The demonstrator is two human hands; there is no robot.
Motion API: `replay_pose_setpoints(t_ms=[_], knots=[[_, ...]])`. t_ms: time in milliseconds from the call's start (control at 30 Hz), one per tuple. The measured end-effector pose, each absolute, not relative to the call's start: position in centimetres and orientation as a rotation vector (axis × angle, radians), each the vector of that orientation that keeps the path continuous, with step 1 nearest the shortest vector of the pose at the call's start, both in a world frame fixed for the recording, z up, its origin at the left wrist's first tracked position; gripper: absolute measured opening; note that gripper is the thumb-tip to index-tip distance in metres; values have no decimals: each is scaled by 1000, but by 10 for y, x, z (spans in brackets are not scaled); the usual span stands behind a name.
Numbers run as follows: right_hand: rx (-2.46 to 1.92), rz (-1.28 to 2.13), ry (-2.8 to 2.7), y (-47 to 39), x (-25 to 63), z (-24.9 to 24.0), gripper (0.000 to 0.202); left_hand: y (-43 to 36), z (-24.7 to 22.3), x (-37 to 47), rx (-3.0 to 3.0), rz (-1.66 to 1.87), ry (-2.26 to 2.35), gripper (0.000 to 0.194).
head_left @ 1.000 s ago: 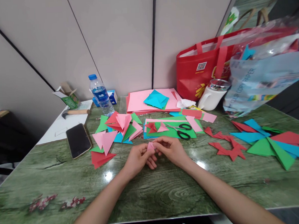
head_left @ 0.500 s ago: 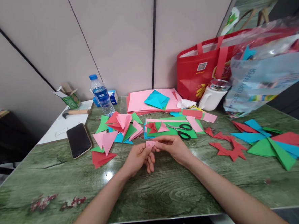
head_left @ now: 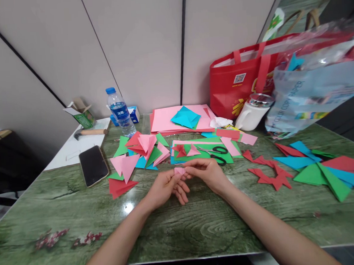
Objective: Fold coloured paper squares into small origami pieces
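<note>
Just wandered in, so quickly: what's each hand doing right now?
Left hand: closed, pinching a small pink paper.
Right hand: closed, pinching the same paper's edge.

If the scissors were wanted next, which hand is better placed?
Probably the right hand: the scissors lie just beyond it, handles to the right, while the left hand is farther off. Both hands are at the pink paper, though.

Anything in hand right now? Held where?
Yes, a small folded pink paper: the left hand pinches its left side, the right hand its right end. Exact folds are too small to tell.
</note>
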State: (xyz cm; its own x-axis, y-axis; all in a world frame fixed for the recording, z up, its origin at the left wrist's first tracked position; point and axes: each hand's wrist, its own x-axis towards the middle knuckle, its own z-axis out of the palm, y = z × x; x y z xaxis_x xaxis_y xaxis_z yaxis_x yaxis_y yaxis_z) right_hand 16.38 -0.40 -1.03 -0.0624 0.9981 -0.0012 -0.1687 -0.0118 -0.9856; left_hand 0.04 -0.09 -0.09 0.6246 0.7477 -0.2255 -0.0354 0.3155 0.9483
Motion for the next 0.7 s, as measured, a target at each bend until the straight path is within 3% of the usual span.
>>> replay_pose_setpoints(t_ms=[167,400,533,700], knots=[[-1092,990,-1297,-9,160,-7,12,2,-2,-2,1084,581,705,31],[-1116,1328,-1401,-4,162,-8,29,2,-1,-3,1048,545,717,34],[-1160,1263,-1487,-4,163,-8,29,1,0,-2,1011,482,730,37],[-1190,1192,-1495,-5,163,-8,28,1,1,-1,933,503,728,57]])
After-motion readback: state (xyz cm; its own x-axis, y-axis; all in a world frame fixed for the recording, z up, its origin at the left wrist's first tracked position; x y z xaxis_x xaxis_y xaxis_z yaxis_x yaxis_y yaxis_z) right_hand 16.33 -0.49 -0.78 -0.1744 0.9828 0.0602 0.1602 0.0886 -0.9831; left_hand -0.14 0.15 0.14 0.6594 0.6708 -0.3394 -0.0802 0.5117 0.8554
